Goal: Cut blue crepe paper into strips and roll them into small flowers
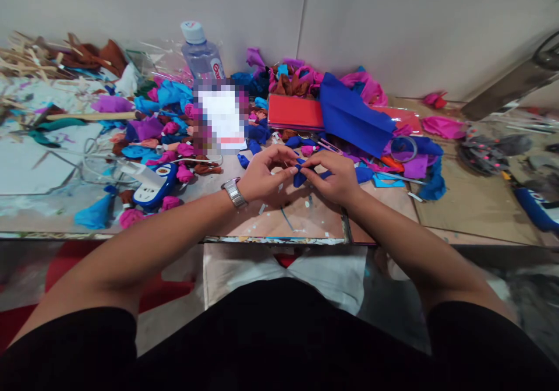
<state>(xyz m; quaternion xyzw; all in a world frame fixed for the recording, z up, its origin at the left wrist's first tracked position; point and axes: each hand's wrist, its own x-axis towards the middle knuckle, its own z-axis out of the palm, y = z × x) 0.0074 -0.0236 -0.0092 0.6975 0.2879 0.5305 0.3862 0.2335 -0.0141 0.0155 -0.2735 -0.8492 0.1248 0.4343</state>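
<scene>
Between my two hands, just above the table front, is a small piece of dark blue crepe paper (299, 179). My left hand (267, 172) pinches it from the left with thumb and fingertips; a watch sits on that wrist. On the other side my right hand (332, 175) grips the same piece between thumb and forefinger. The fingers hide part of its shape. Behind the hands lie a large folded blue sheet (356, 117), a flat red box (294, 111) and scissors with pink handles (329, 145).
A capped bottle (203, 53) stands at the back among many crumpled coloured paper pieces. To the left are a blue-and-white power strip (155, 188) with a plug and cable, and a heap of wooden sticks (26, 59). A metal post (506, 91) leans at the right.
</scene>
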